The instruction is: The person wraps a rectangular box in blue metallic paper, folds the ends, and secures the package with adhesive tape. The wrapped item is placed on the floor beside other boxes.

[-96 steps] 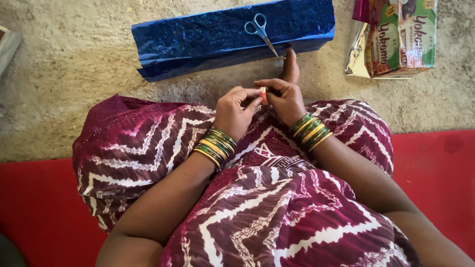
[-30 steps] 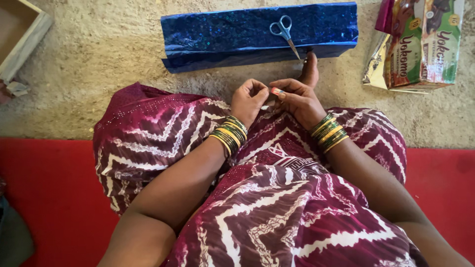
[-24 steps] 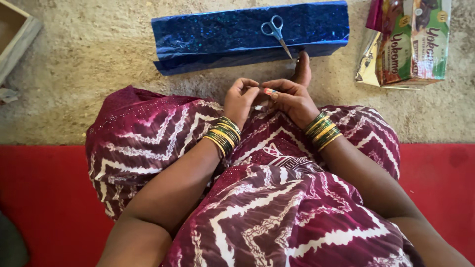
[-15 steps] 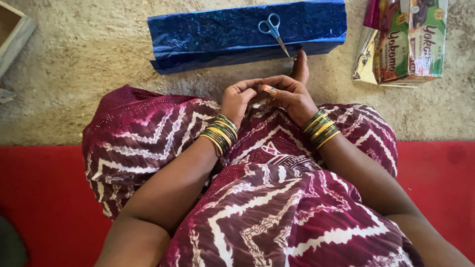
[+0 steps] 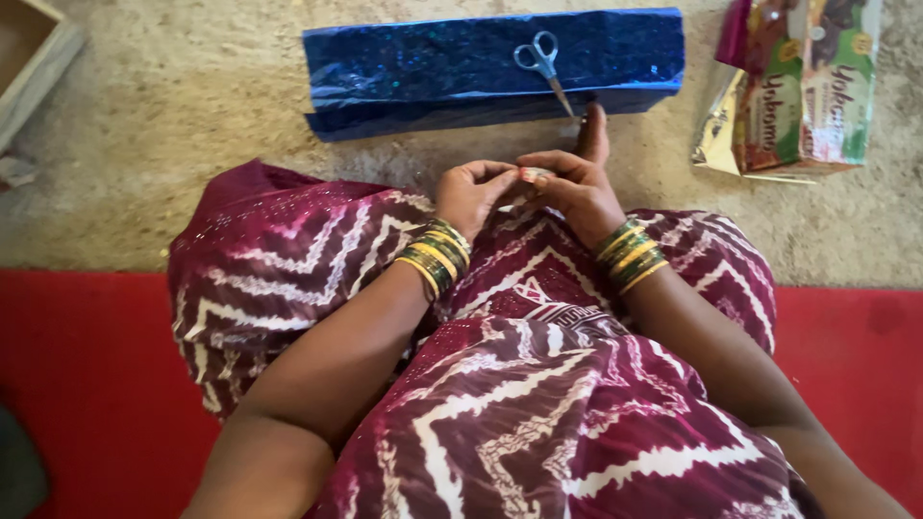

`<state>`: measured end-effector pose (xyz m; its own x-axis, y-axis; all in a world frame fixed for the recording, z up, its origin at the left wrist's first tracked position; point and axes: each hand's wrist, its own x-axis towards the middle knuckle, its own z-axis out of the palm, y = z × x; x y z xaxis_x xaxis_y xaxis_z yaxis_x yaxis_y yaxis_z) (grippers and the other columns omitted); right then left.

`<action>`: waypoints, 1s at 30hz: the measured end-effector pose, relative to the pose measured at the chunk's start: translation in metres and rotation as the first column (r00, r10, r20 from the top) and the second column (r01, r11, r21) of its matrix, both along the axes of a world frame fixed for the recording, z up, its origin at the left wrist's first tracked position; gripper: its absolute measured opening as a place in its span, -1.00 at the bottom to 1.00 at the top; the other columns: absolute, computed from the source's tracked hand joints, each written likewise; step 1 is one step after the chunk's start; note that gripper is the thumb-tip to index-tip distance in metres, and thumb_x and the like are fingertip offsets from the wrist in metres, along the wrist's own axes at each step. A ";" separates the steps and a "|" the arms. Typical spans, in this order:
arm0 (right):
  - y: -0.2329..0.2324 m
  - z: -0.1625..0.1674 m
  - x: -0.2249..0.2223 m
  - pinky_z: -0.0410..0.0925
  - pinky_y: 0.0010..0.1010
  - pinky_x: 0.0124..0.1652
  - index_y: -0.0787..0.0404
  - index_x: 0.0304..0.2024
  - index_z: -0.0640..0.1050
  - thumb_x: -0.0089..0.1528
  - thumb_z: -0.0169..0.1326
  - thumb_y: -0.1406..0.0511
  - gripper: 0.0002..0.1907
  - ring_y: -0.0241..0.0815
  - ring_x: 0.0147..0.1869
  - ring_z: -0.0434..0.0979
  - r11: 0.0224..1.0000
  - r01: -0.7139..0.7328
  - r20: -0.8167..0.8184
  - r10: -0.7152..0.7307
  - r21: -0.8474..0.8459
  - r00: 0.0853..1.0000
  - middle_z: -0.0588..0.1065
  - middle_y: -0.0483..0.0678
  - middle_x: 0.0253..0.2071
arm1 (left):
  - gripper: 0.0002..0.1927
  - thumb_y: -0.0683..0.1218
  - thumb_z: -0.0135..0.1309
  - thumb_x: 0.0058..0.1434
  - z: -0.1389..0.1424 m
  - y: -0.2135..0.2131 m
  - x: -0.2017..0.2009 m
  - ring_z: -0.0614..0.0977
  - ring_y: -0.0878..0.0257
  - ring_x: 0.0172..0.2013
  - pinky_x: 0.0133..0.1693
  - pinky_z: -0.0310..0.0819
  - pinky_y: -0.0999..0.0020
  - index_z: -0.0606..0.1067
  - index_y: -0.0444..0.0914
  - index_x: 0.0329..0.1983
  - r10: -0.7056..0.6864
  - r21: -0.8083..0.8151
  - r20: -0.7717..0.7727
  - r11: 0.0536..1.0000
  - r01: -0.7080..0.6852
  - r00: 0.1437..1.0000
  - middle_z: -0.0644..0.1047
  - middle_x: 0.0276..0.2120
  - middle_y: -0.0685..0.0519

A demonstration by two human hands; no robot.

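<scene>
My left hand (image 5: 471, 192) and my right hand (image 5: 572, 187) meet over my lap, fingertips pinching a small pale object (image 5: 532, 175) between them. Too little of it shows to tell what it is. Both wrists carry green and gold bangles. My lap is covered in maroon cloth with white zigzags (image 5: 317, 259). Just beyond my hands lies a long box wrapped in glittery blue paper (image 5: 433, 72), with light blue-handled scissors (image 5: 543, 62) resting on top of it. My toe (image 5: 594, 135) pokes out next to the box.
Colourful printed packets (image 5: 798, 86) lie on the beige floor at the upper right. A corner of a wooden box (image 5: 34, 58) shows at the upper left. I sit on a red mat (image 5: 77, 384).
My hands stay together working the small object. The view has shifted slightly; box and scissors keep their place.
</scene>
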<state>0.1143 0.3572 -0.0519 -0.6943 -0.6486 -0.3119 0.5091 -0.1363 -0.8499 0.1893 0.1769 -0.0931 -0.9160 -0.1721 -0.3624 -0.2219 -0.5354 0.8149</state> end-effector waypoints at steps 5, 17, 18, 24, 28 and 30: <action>-0.009 0.013 -0.002 0.53 -0.25 0.17 0.41 0.30 0.37 0.23 0.18 0.53 -0.42 -0.18 0.22 0.56 0.998 -0.051 -0.229 0.060 0.046 0.972 0.50 0.03 0.18 | -0.80 -0.11 0.21 0.24 0.017 -0.006 -0.003 0.68 0.37 -0.39 -0.30 0.58 0.47 0.65 -0.36 -0.21 0.016 -0.410 -0.008 0.912 -0.018 1.000 0.70 -0.35 -0.02; -0.035 0.052 -0.016 0.31 -0.13 0.27 0.18 0.32 0.50 0.25 0.13 0.41 -0.46 0.08 0.28 0.40 0.723 0.501 -0.848 0.528 0.476 0.043 0.44 0.01 0.27 | -0.83 0.01 0.23 0.13 0.068 -0.027 -0.001 0.61 0.00 -0.12 -0.05 0.51 0.07 0.62 -0.19 -0.37 0.051 -0.921 0.017 0.390 -0.004 0.999 0.61 -0.23 0.00; -0.039 0.050 -0.019 0.29 -0.11 0.26 0.19 0.32 0.49 0.25 0.19 0.36 -0.45 0.07 0.30 0.38 0.705 0.534 -0.829 0.559 0.467 -0.013 0.42 0.01 0.28 | -0.82 0.02 0.24 0.10 0.070 -0.024 -0.001 0.58 -0.02 -0.09 -0.06 0.49 0.04 0.62 -0.18 -0.40 0.048 -0.937 0.057 0.346 0.036 0.997 0.59 -0.21 0.00; -0.061 0.026 -0.036 0.29 -0.14 0.20 0.07 0.31 0.53 0.30 0.23 0.25 -0.49 0.01 0.29 0.38 0.641 0.621 -0.744 0.655 0.451 -0.135 0.41 -0.08 0.18 | -0.73 0.07 0.25 0.09 0.076 -0.014 0.005 0.47 -0.07 0.07 -0.01 0.43 -0.04 0.59 -0.20 -0.30 -0.031 -0.973 0.160 0.162 0.162 0.987 0.52 -0.10 -0.03; -0.064 0.016 -0.040 0.33 -0.15 0.17 0.10 0.25 0.55 0.31 0.21 0.27 -0.56 -0.01 0.24 0.40 0.683 0.596 -0.740 0.639 0.422 -0.209 0.43 -0.08 0.09 | -0.72 0.08 0.24 0.13 0.078 -0.011 0.009 0.46 -0.07 0.10 0.03 0.42 -0.03 0.58 -0.21 -0.26 -0.075 -0.956 0.232 0.164 0.242 0.970 0.50 -0.09 -0.03; -0.064 0.014 -0.040 0.35 -0.17 0.14 0.11 0.22 0.57 0.32 0.19 0.30 -0.61 -0.03 0.19 0.42 0.706 0.592 -0.750 0.616 0.388 -0.244 0.43 -0.08 0.04 | -0.75 0.04 0.25 0.13 0.080 -0.010 0.011 0.44 -0.08 0.12 0.04 0.40 -0.06 0.58 -0.22 -0.28 -0.063 -0.968 0.174 0.171 0.182 0.983 0.49 -0.07 -0.05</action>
<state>0.0741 0.2934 -0.0383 -0.4546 -0.7764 0.4364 -0.8574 0.5142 0.0216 0.2002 0.1666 -0.0130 -0.9429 -0.3279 -0.0580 -0.2901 0.7236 0.6263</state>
